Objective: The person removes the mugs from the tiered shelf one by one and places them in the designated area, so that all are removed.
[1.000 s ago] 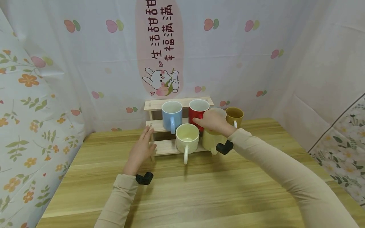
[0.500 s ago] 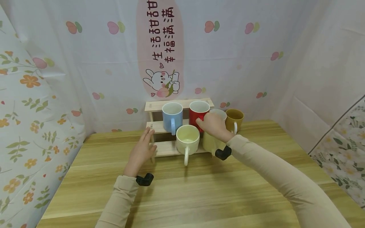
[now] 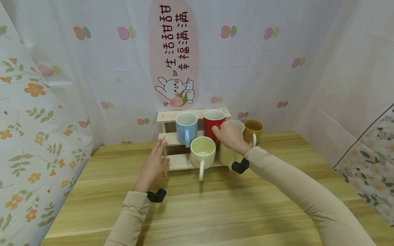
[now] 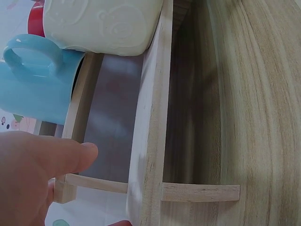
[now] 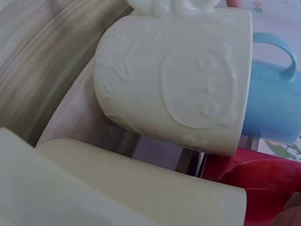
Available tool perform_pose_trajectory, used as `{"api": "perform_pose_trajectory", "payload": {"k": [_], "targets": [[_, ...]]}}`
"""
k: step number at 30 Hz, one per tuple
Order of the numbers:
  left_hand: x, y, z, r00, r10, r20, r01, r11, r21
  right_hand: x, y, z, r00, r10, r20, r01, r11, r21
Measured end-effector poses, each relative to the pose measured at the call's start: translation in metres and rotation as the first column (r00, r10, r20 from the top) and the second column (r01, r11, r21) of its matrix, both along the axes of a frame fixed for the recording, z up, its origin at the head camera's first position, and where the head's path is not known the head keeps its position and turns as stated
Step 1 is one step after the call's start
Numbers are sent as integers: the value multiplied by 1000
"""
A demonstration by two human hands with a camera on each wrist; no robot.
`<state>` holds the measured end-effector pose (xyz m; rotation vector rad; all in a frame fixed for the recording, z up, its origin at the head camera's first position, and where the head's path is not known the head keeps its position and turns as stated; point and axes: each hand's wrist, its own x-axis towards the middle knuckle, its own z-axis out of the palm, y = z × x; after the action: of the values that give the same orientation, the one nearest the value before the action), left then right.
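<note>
At the wooden tiered rack (image 3: 176, 160), my left hand (image 3: 153, 167) rests on the left end with its fingers nearly straight. Its thumb (image 4: 77, 157) lies by the middle tier's end in the left wrist view. My right hand (image 3: 231, 135) grips the handle side of a red mug (image 3: 210, 124) on the middle tier; fingertips show at the right wrist view's lower right corner. A light blue mug (image 3: 184, 128) stands left of it. Below, a cream mug (image 3: 200, 159) with an embossed bear sits on the bottom tier. A pale yellow mug (image 3: 225, 155) is partly hidden by my right hand.
A mustard mug (image 3: 253, 131) with a white handle stands beyond the rack's right end. The rack stands on a wood-grain table (image 3: 200, 212), near a printed cloth backdrop (image 3: 261, 85). My right forearm (image 3: 295, 181) crosses over the table's right side.
The head view has tilted up slightly. The red mug and my right hand have shifted a little left relative to the rack. My left hand keeps its place at the rack's end.
</note>
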<state>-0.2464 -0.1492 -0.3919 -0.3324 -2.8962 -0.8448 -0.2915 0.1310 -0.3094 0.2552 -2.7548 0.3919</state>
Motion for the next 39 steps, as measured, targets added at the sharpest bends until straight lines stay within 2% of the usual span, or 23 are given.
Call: {"api": "perform_pose_trajectory", "payload": {"k": [4,12,17,25,35,39], "targets": [[0,0,-1,1000,-5,-6,5,1000,-2,0,1,1,1000,-7,-4,7,1000,-20],[-1,1,-2,1000,-9,-9,9,1000,-7,1,4,9,1000,1,-22,-4,990,-139],[-1,1,-2,1000,-13,-11,13,1000,-7,3,11,16,999,20,-44,-27,983,-181],[-3,0,2,1000,-13,-16,13,1000,-3,5,28,29,996,17,-90,-29,990,-138],[-2,0,1,1000,-4,-7,4,1000,-16,14,63,37,998,-55,-26,50,983,-178],[0,0,0,1000,1,1,-1,1000,-13,17,82,33,996,-73,-42,64,981,-186]]}}
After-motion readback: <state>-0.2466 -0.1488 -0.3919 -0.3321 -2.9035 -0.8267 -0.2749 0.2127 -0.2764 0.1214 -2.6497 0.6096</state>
